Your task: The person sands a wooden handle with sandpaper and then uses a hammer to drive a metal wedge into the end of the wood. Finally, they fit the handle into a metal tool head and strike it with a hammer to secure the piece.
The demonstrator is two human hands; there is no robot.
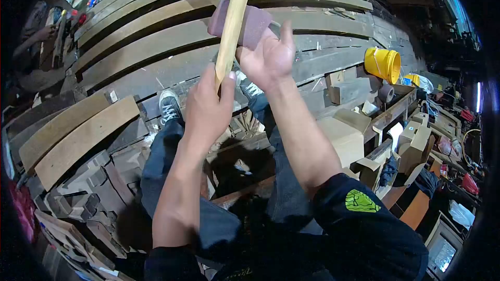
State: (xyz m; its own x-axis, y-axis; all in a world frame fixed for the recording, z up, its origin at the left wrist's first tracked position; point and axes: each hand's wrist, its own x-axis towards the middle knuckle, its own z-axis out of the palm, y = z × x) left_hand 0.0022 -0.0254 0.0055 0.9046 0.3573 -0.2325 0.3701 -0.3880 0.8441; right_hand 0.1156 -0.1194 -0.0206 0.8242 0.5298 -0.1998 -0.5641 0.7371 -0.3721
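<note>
In the head view my left hand (pixel 207 106) is closed around the lower end of a pale wooden stick (pixel 232 28), which slants up and away from me. A reddish-brown piece of sandpaper (pixel 255 25) lies behind the stick, curved across the fingers of my right hand (pixel 271 61). That palm faces up, with the thumb raised and apart from the sandpaper. The sandpaper hides most of the right fingers. It overlaps the upper half of the stick in this view.
Long wooden slats (pixel 151 47) spread out ahead. Curved boards (pixel 86 143) and wood blocks (pixel 86 205) lie at the left. To the right are a yellow bucket (pixel 377 65), a cardboard box (pixel 341 138) and a roll of abrasive (pixel 386 92). Wood scraps lie between my feet.
</note>
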